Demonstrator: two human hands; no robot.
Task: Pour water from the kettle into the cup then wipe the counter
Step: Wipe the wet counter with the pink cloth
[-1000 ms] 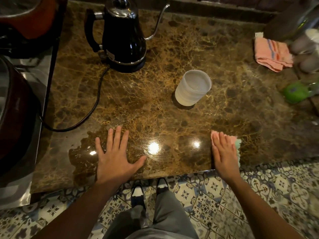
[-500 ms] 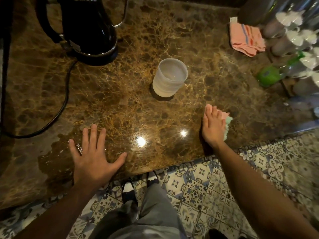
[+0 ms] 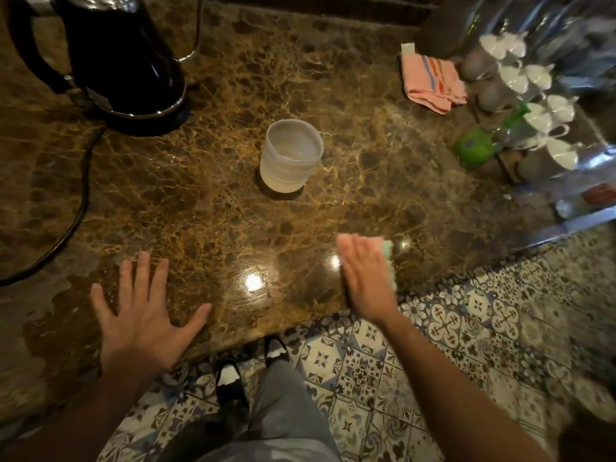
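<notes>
A black electric kettle (image 3: 123,58) stands on its base at the back left of the brown marble counter (image 3: 206,208). A frosted plastic cup (image 3: 290,160) with water in it stands upright mid-counter. My right hand (image 3: 365,278) presses flat on a pink and green sponge cloth (image 3: 388,253) near the counter's front edge, right of the cup. My left hand (image 3: 143,315) lies flat with spread fingers at the front left, holding nothing. A wet patch (image 3: 63,315) spreads around and left of my left hand.
The kettle's black cord (image 3: 78,208) curves across the left of the counter. A folded pink towel (image 3: 431,83) lies at the back right. Beside it are a green bottle (image 3: 475,148) and a rack of white cups (image 3: 540,105). Patterned floor tiles (image 3: 450,328) lie below the edge.
My right hand slid the cloth along the front edge, away and back toward the edge. The view swung right and down, pushing the kettle toward the top left. My left hand stayed flat.
</notes>
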